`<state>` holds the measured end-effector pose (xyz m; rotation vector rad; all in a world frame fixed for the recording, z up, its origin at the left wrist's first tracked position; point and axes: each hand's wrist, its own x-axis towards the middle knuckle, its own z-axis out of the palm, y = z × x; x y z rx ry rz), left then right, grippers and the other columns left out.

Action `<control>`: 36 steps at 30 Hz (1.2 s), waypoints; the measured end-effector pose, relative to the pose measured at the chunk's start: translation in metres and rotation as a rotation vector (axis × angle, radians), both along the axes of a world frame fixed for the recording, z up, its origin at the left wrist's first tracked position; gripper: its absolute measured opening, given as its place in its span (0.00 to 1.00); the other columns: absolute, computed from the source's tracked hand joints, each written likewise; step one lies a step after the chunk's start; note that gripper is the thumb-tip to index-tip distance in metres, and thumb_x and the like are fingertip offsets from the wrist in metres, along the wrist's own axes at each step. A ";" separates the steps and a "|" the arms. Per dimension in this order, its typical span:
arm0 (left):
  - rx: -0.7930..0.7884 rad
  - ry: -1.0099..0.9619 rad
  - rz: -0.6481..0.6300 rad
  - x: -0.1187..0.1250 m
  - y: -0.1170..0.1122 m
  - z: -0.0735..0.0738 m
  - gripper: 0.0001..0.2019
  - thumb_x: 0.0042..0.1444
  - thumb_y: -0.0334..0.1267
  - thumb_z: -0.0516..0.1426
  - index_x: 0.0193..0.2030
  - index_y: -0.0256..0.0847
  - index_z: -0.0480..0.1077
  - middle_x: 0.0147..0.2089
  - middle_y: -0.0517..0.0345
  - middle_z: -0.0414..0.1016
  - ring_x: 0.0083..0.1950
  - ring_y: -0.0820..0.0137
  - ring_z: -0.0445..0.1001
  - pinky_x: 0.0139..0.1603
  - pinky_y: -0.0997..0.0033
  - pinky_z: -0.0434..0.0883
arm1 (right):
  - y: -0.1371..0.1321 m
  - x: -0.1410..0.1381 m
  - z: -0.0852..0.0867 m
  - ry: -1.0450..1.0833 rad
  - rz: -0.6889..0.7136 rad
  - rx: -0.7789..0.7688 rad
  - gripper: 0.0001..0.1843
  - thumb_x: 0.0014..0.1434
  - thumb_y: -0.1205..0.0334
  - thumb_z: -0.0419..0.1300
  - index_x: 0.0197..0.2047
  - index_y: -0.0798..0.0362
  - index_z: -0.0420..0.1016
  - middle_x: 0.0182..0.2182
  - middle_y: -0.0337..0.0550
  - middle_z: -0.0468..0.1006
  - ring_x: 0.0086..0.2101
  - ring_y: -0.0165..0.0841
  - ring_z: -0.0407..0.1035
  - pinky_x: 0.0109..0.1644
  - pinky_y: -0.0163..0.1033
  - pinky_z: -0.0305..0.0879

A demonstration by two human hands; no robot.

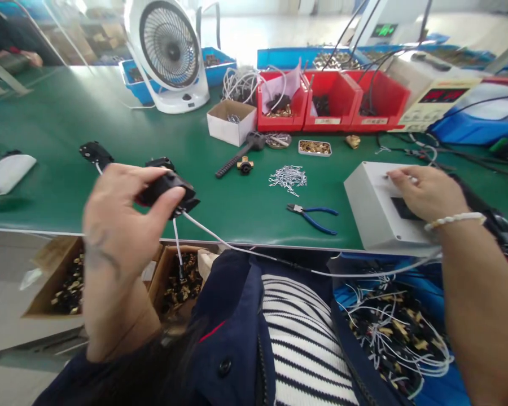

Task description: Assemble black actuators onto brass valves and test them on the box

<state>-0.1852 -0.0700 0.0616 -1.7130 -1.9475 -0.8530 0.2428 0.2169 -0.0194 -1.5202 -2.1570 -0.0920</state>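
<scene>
Pinched between the thumb and fingers of my left hand point(127, 211) is a black plastic part point(171, 189), raised over the table's near edge. From it a white cable point(237, 248) runs across my lap to the grey box on the right, and a shorter white lead with a black plug point(181, 272) hangs down. My right hand point(432, 192) rests on top of the grey box point(372, 197), its fingers closed at a small metal switch point(390, 176) there, partly hidden by them. Another black part point(95, 152) lies left of my left hand.
Blue-handled pliers point(313, 216), a pile of metal clips point(288, 178), a brass fitting point(245, 164) and a black hammer-shaped tool point(241, 153) lie mid-table. Behind stand a white fan point(169, 51), red bins point(332, 101) and a power supply point(438, 93). Boxes of parts point(182, 282) sit below.
</scene>
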 end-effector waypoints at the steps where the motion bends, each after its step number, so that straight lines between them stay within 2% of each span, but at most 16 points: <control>1: -0.010 0.039 -0.035 0.011 0.014 -0.005 0.14 0.58 0.44 0.63 0.47 0.39 0.76 0.43 0.50 0.77 0.47 0.56 0.74 0.50 0.55 0.74 | -0.003 -0.002 0.003 -0.011 0.004 0.006 0.21 0.61 0.50 0.63 0.36 0.62 0.86 0.29 0.56 0.83 0.22 0.29 0.65 0.27 0.39 0.56; 3: -0.173 0.062 -0.069 0.036 0.043 -0.019 0.11 0.57 0.38 0.63 0.45 0.36 0.78 0.41 0.48 0.76 0.47 0.55 0.73 0.49 0.56 0.74 | -0.017 -0.009 0.010 -0.005 0.003 0.098 0.17 0.59 0.54 0.66 0.39 0.62 0.86 0.34 0.60 0.84 0.31 0.36 0.73 0.33 0.41 0.61; 5: -0.411 0.103 -0.109 0.064 0.068 -0.036 0.07 0.60 0.36 0.61 0.41 0.34 0.77 0.42 0.44 0.74 0.49 0.54 0.72 0.50 0.54 0.73 | -0.039 -0.020 0.015 0.061 -0.003 0.216 0.16 0.58 0.57 0.66 0.43 0.61 0.85 0.38 0.61 0.84 0.37 0.40 0.76 0.36 0.43 0.63; 6: -0.470 0.114 -0.140 0.077 0.079 -0.043 0.06 0.60 0.35 0.60 0.38 0.33 0.77 0.42 0.43 0.74 0.49 0.53 0.72 0.50 0.54 0.74 | -0.054 -0.027 0.016 0.116 0.012 0.248 0.15 0.59 0.58 0.66 0.44 0.60 0.85 0.39 0.60 0.84 0.38 0.40 0.76 0.36 0.42 0.63; 8: -0.537 0.115 -0.192 0.101 0.097 -0.053 0.05 0.60 0.31 0.59 0.36 0.33 0.76 0.42 0.43 0.75 0.49 0.54 0.72 0.48 0.58 0.74 | -0.086 -0.042 0.018 0.238 0.151 0.217 0.13 0.62 0.58 0.63 0.45 0.56 0.83 0.40 0.56 0.84 0.37 0.36 0.77 0.37 0.40 0.66; 11: -0.561 0.085 -0.252 0.118 0.119 -0.055 0.07 0.63 0.34 0.59 0.44 0.35 0.76 0.47 0.47 0.76 0.52 0.60 0.73 0.55 0.65 0.71 | -0.133 -0.067 0.016 0.342 0.414 0.065 0.09 0.66 0.60 0.59 0.44 0.52 0.80 0.40 0.48 0.83 0.41 0.35 0.77 0.45 0.40 0.71; 13: -0.548 0.052 -0.209 0.112 0.135 -0.051 0.11 0.66 0.37 0.56 0.51 0.35 0.74 0.52 0.47 0.74 0.56 0.61 0.72 0.59 0.66 0.68 | -0.159 -0.082 0.012 0.414 0.479 -0.048 0.09 0.66 0.61 0.58 0.44 0.52 0.79 0.40 0.45 0.83 0.43 0.36 0.77 0.49 0.42 0.73; 16: -0.535 -0.015 -0.011 0.086 0.160 -0.051 0.16 0.69 0.37 0.52 0.57 0.31 0.69 0.58 0.37 0.69 0.60 0.54 0.70 0.60 0.60 0.67 | -0.190 -0.100 0.003 0.595 0.482 -0.229 0.10 0.67 0.59 0.58 0.41 0.53 0.79 0.37 0.44 0.83 0.39 0.34 0.78 0.46 0.40 0.75; 18: -0.577 -0.057 0.100 0.067 0.173 -0.057 0.18 0.67 0.37 0.53 0.59 0.27 0.67 0.59 0.29 0.68 0.58 0.49 0.72 0.56 0.58 0.69 | -0.206 -0.111 -0.005 0.710 0.489 -0.359 0.11 0.67 0.58 0.58 0.40 0.53 0.80 0.34 0.43 0.83 0.35 0.33 0.77 0.42 0.39 0.75; 20: -0.620 -0.078 0.146 0.054 0.183 -0.067 0.21 0.65 0.38 0.56 0.59 0.23 0.66 0.58 0.26 0.68 0.58 0.47 0.72 0.56 0.58 0.69 | -0.220 -0.121 -0.011 0.786 0.512 -0.470 0.12 0.67 0.57 0.58 0.39 0.54 0.80 0.32 0.43 0.82 0.33 0.32 0.77 0.40 0.38 0.75; 23: -0.593 -0.089 0.172 0.050 0.192 -0.083 0.28 0.64 0.43 0.58 0.63 0.23 0.61 0.60 0.25 0.66 0.63 0.45 0.67 0.60 0.56 0.66 | -0.233 -0.131 -0.019 0.814 0.547 -0.588 0.13 0.67 0.56 0.58 0.39 0.54 0.80 0.32 0.43 0.82 0.32 0.31 0.76 0.39 0.37 0.75; 26: -0.541 -0.103 0.171 0.054 0.197 -0.092 0.34 0.65 0.50 0.55 0.69 0.28 0.54 0.62 0.26 0.64 0.62 0.45 0.67 0.59 0.54 0.67 | -0.238 -0.134 -0.022 0.786 0.580 -0.632 0.13 0.67 0.57 0.58 0.40 0.54 0.81 0.32 0.43 0.82 0.32 0.30 0.76 0.41 0.37 0.74; 29: -0.533 -0.121 0.139 0.059 0.200 -0.093 0.28 0.65 0.47 0.56 0.67 0.33 0.59 0.61 0.31 0.67 0.60 0.46 0.69 0.58 0.53 0.68 | -0.240 -0.137 -0.020 0.764 0.595 -0.657 0.13 0.67 0.56 0.58 0.40 0.54 0.81 0.32 0.42 0.82 0.32 0.30 0.75 0.42 0.37 0.73; 33: -0.511 -0.169 0.112 0.054 0.199 -0.093 0.20 0.68 0.39 0.49 0.64 0.33 0.60 0.61 0.36 0.67 0.61 0.54 0.70 0.61 0.57 0.67 | -0.241 -0.139 -0.019 0.780 0.589 -0.728 0.14 0.67 0.53 0.57 0.40 0.54 0.80 0.32 0.43 0.81 0.33 0.31 0.75 0.41 0.37 0.73; 36: -0.488 -0.232 0.107 0.042 0.194 -0.092 0.17 0.69 0.37 0.47 0.61 0.32 0.62 0.60 0.39 0.69 0.63 0.59 0.68 0.66 0.62 0.63 | -0.237 -0.123 -0.032 0.736 0.540 -0.893 0.17 0.66 0.50 0.56 0.39 0.54 0.78 0.30 0.42 0.80 0.32 0.31 0.74 0.39 0.37 0.71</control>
